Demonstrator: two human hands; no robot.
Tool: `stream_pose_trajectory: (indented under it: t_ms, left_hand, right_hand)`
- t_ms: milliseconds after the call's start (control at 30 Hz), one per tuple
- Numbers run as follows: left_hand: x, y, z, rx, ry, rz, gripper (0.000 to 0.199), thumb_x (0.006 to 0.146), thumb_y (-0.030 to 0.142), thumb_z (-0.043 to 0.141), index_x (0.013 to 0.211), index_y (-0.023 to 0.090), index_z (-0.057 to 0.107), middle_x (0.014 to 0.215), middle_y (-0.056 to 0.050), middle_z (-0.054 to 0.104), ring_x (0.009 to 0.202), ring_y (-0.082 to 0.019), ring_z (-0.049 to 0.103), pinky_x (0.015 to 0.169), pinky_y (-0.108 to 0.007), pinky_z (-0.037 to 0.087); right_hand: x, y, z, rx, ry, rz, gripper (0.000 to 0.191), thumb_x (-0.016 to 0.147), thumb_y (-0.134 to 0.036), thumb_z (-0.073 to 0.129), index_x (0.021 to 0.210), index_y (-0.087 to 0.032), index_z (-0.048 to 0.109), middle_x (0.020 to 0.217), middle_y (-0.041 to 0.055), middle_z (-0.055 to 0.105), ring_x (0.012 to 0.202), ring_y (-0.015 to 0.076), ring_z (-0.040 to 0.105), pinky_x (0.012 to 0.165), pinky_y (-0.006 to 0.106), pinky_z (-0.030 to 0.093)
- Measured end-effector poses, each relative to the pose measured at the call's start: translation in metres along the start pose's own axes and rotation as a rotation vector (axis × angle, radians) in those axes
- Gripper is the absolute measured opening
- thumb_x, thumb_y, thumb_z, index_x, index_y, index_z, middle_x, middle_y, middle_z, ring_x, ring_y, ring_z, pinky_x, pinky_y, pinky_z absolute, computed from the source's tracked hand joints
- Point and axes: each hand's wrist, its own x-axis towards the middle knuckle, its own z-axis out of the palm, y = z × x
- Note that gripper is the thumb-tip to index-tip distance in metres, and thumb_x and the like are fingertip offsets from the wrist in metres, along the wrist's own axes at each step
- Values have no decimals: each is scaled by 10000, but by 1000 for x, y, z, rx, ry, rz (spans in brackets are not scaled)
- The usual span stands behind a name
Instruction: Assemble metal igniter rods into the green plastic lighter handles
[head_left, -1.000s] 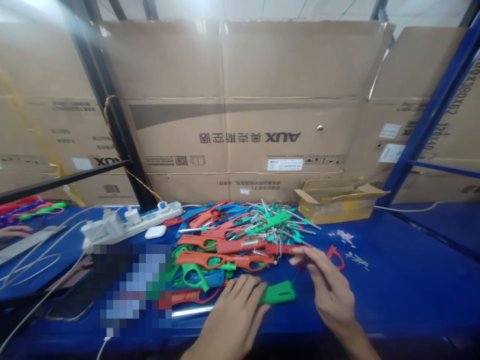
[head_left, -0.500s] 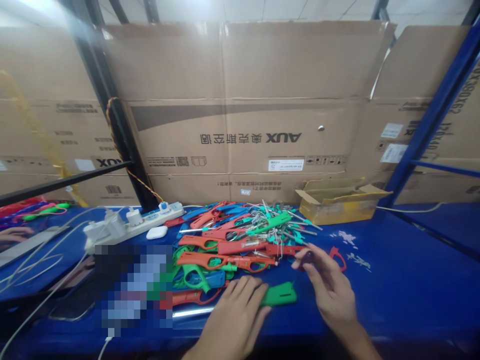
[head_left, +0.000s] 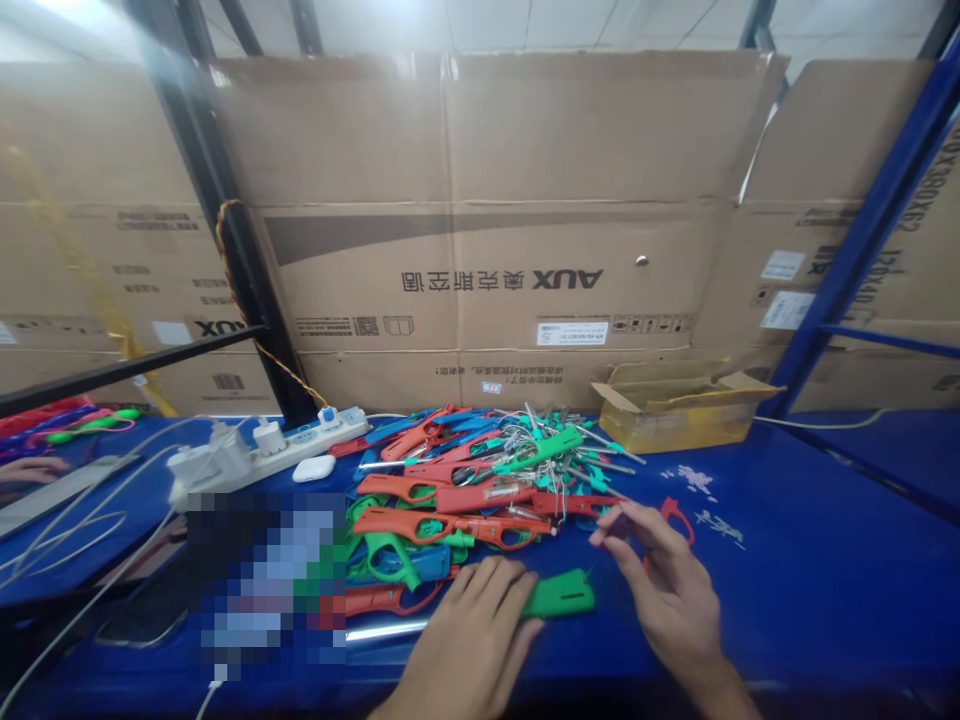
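Observation:
My left hand (head_left: 480,628) is closed over a green stick lighter (head_left: 561,594) lying at the front of the table. Its handle end sticks out to the right of my fingers, and a bright metal tube (head_left: 386,631) shows on the left. My right hand (head_left: 671,590) is raised just right of the lighter. Thumb and fingertips pinch a small dark purplish piece (head_left: 619,524), mostly covered by the fingers, so its kind is unclear. Behind both hands lies a heap of red, green and blue lighter parts (head_left: 450,525), and a red trigger-guard part (head_left: 679,520) lies behind my right hand.
A yellow-taped open carton (head_left: 679,425) stands at the back right. Small pale bits (head_left: 697,478) lie scattered in front of it. To the left are a power strip (head_left: 277,452), a white earbud case (head_left: 313,468), cables and a phone (head_left: 146,605). Another person's hand (head_left: 34,470) is at far left.
My right hand has shifted slightly right and turned a little, and the dark piece shows less between its fingers. My left hand stays on the green lighter.

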Motion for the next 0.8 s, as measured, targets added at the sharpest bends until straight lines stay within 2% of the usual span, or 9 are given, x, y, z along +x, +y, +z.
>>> stream_pose_trajectory:
  t_ms: [100, 267, 367, 500, 567, 700, 800]
  left_hand:
    - [0, -1, 0, 2, 12, 2, 330, 1101, 325, 396, 1347, 189, 570, 1246, -84, 683, 1137, -279, 658, 971, -448, 567]
    - [1, -1, -1, 3, 13, 12, 336, 1105, 326, 389, 1338, 181, 583, 1225, -94, 685, 1108, -265, 660, 955, -418, 569]
    - [1, -2, 0, -7, 17, 9, 323, 1098, 323, 415, 1339, 187, 582, 1225, -85, 686, 1107, -262, 659, 956, -416, 568]
    - [-1, -3, 2, 9, 35, 13, 318, 1092, 322, 438, 1346, 191, 577, 1240, -76, 685, 1125, -266, 659, 961, -424, 567]
    - [-1, -3, 2, 13, 44, 13, 320, 1093, 328, 438, 1347, 193, 578, 1245, -75, 687, 1131, -266, 659, 968, -418, 564]
    - [-1, -3, 1, 14, 39, 21, 327, 1097, 334, 428, 1350, 191, 577, 1238, -77, 692, 1125, -260, 664, 966, -403, 565]
    - [-1, -3, 0, 19, 46, 20, 322, 1094, 335, 434, 1345, 195, 580, 1239, -73, 694, 1121, -261, 667, 961, -402, 567]
  right_hand:
    - [1, 2, -1, 1, 6, -33, 401, 947, -128, 663, 1311, -292, 630, 971, 31, 703, 853, 183, 714, 767, 323, 622]
    - [1, -4, -3, -89, -77, -44, 420, 1019, -126, 516, 1405, -277, 584, 1166, 71, 739, 1006, 206, 741, 890, 341, 623]
    - [0, -2, -2, -33, -46, -26, 449, 1003, -102, 548, 1415, -282, 567, 1107, 59, 734, 883, 179, 751, 825, 317, 635]
    - [1, 3, -2, -14, -12, -45, 373, 952, -126, 657, 1294, -273, 646, 965, 44, 708, 842, 189, 722, 750, 326, 627]
    - [2, 2, -2, -38, -33, -55, 370, 964, -148, 639, 1314, -269, 643, 989, 58, 722, 847, 198, 728, 748, 335, 633]
    - [1, -1, -1, -108, -82, -50, 459, 999, -135, 563, 1439, -266, 569, 1176, 90, 743, 977, 227, 760, 888, 373, 637]
    - [0, -1, 0, -52, -63, -46, 487, 975, -102, 603, 1427, -281, 572, 1091, 64, 743, 915, 198, 753, 838, 337, 642]
